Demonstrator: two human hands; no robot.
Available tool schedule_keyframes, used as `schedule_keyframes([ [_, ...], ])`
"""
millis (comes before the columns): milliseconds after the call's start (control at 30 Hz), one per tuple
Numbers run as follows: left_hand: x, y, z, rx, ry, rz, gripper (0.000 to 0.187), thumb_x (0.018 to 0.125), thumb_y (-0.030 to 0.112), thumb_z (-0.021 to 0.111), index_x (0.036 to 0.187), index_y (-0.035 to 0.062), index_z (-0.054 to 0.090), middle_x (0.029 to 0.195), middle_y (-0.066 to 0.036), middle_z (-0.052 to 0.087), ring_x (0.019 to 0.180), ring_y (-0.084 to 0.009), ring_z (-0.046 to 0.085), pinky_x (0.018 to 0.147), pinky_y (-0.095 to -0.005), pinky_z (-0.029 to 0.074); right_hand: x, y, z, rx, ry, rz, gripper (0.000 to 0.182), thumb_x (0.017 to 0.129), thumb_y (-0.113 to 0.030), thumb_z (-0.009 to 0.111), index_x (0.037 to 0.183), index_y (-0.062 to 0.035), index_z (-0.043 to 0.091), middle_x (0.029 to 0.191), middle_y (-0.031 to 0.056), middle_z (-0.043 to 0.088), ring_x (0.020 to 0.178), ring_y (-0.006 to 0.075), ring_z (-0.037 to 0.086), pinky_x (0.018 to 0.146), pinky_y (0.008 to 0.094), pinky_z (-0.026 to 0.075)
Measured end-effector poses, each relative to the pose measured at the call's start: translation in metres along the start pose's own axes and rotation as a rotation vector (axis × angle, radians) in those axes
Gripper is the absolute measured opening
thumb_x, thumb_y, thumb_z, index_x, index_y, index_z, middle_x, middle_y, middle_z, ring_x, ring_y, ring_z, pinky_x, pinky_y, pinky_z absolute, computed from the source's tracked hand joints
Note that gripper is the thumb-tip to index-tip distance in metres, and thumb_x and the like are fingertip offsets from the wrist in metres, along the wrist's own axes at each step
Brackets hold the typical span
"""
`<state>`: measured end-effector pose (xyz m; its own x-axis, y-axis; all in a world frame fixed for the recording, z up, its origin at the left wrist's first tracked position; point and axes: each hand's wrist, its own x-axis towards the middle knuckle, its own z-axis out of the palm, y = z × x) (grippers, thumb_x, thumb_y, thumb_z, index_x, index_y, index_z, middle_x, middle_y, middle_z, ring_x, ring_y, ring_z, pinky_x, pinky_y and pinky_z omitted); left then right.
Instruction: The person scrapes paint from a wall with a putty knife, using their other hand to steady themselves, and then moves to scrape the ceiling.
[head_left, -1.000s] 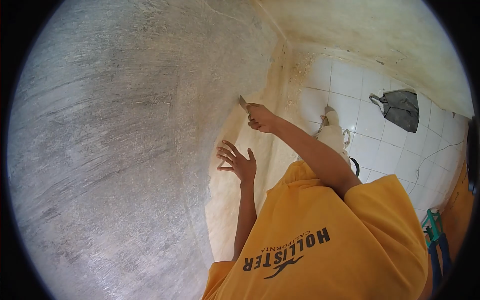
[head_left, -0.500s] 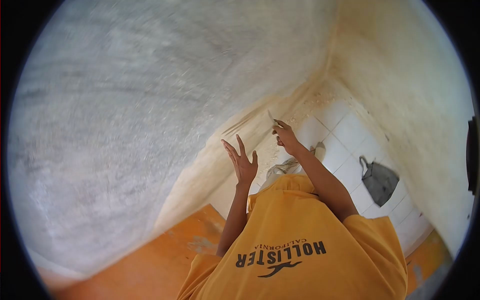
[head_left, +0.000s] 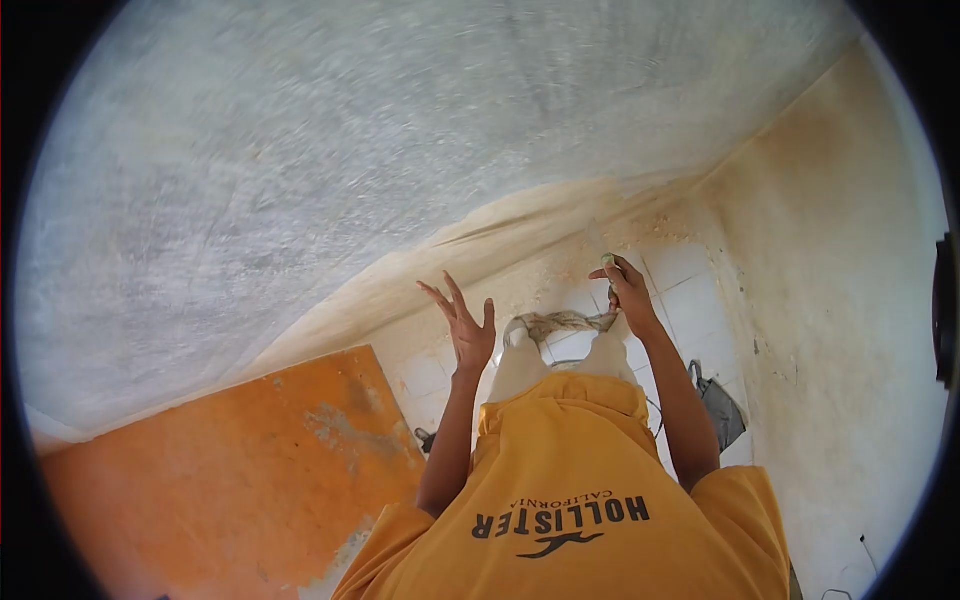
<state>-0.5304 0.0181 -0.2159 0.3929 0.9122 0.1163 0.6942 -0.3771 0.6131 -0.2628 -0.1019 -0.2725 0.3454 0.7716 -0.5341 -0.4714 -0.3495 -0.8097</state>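
My right hand [head_left: 630, 292] is wrapped round the green handle of a scraper [head_left: 608, 260]. Its thin pale blade points up toward the wall and blurs into the background. No contact between blade and wall can be made out. My left hand [head_left: 470, 335] is raised in front of the wall's lower part, fingers spread, holding nothing. Ahead of both hands rises the wall [head_left: 330, 150], grey and rough above, with a smoother cream strip [head_left: 500, 225] low down.
White floor tiles [head_left: 695, 310] with crumbs of debris run along the wall's foot. A twisted greyish cloth [head_left: 565, 322] lies near my legs. On the right are a dark grey bag [head_left: 720, 410] and a stained side wall [head_left: 830, 240]. An orange surface [head_left: 230, 450] with worn patches fills the lower left.
My view has turned, so the corner and side wall sit farther right and more orange surface shows. The scraper has drawn back from the wall; my left hand stays spread.
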Motion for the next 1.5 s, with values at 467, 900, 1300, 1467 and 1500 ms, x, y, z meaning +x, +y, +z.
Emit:
schedule_keyframes([
  [467,0.042,-0.103,-0.100,0.114,0.141,0.292,0.089,0.093,0.023,0.067,0.161,0.0104,0.011,0.157,-0.037,-0.018,0.145,-0.0583,-0.011,0.117,-0.0649,0.012,-0.032,-0.040,0.228,0.394,0.277,-0.382,0.038,0.104,-0.025,0.053,0.138,-0.0095,0.050,0.088,0.0005,0.058,0.057,0.0032,0.043,0.047,0.0191,0.035],
  [900,0.054,-0.106,-0.114,0.017,0.109,0.360,0.084,0.096,0.031,0.059,0.158,0.0008,0.012,0.157,-0.039,-0.009,0.146,-0.0577,-0.006,0.119,-0.0640,0.005,-0.039,-0.035,0.330,0.389,0.542,-0.313,0.040,0.100,-0.030,0.061,0.133,-0.0075,0.054,0.075,-0.0015,0.051,0.048,0.0037,0.038,0.040,0.0213,0.027],
  [1300,0.059,-0.116,-0.115,0.053,0.054,0.396,0.089,0.096,0.033,0.061,0.159,0.0015,0.006,0.158,-0.037,-0.010,0.148,-0.0538,-0.009,0.119,-0.0620,0.004,-0.035,-0.040,0.322,0.484,0.519,-0.316,0.047,0.100,-0.032,0.061,0.138,-0.0065,0.052,0.071,-0.0026,0.050,0.047,0.0038,0.037,0.040,0.0224,0.026],
  [1467,0.053,-0.114,-0.118,0.058,0.031,0.377,0.091,0.096,0.034,0.061,0.159,0.0014,0.004,0.159,-0.037,-0.010,0.148,-0.0526,-0.009,0.119,-0.0621,0.004,-0.049,-0.045,0.321,0.498,0.446,-0.281,0.036,0.100,-0.031,0.062,0.127,-0.0081,0.057,0.070,-0.0023,0.047,0.048,0.0038,0.034,0.040,0.0218,0.024],
  [1500,0.054,-0.114,-0.118,0.067,0.038,0.381,0.091,0.096,0.034,0.061,0.159,0.0013,0.004,0.159,-0.037,-0.010,0.148,-0.0525,-0.009,0.119,-0.0622,0.004,-0.052,-0.046,0.328,0.506,0.438,-0.277,0.036,0.100,-0.031,0.062,0.127,-0.0080,0.057,0.070,-0.0022,0.047,0.048,0.0038,0.034,0.040,0.0218,0.024],
])
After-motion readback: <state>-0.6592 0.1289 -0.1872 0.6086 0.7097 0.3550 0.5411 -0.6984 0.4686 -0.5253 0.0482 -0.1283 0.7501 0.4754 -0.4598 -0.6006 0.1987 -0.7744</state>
